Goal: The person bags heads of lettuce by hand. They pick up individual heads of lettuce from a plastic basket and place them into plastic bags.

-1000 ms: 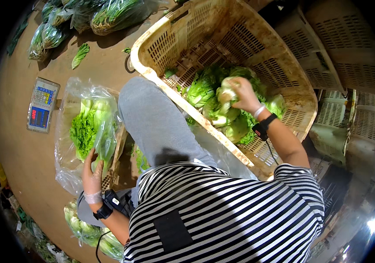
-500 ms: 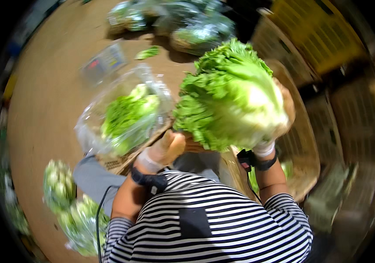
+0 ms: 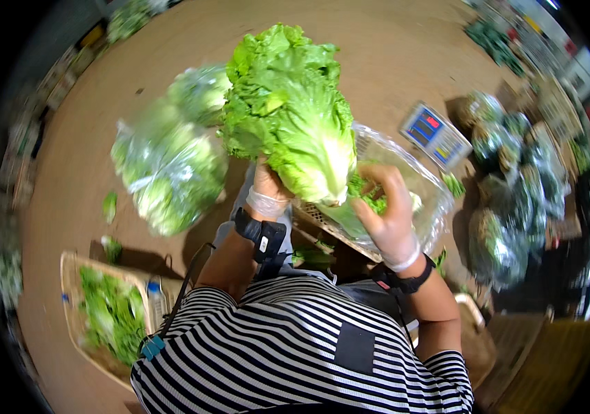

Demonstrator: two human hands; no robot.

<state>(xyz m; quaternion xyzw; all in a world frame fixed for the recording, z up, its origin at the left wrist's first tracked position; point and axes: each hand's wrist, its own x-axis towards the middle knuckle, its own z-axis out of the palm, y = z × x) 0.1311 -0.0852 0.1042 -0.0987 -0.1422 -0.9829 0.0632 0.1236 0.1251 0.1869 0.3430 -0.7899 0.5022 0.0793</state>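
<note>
A large leafy green lettuce head (image 3: 284,103) is raised in the upper middle, its pale base toward the right. My left hand (image 3: 267,183), in a clear glove, grips it from underneath, fingers partly hidden by the leaves. My right hand (image 3: 388,210), also gloved, is just right of the base, fingers apart and bent, holding nothing. Below and behind it lies a crate lined with clear plastic (image 3: 426,203), with more greens inside. A digital scale (image 3: 436,134) sits on the floor beyond that crate.
Bagged pale greens (image 3: 163,179) lie on the brown floor at the left, with loose leaves nearby. A crate of leafy greens (image 3: 112,310) stands at lower left. Several bags of vegetables (image 3: 498,245) are piled at the right, beside yellowish crates (image 3: 523,359) at lower right.
The lettuce came up out of the large crate and has swung leftward as my view turned. My left hand now holds it; my right hand has let go.
</note>
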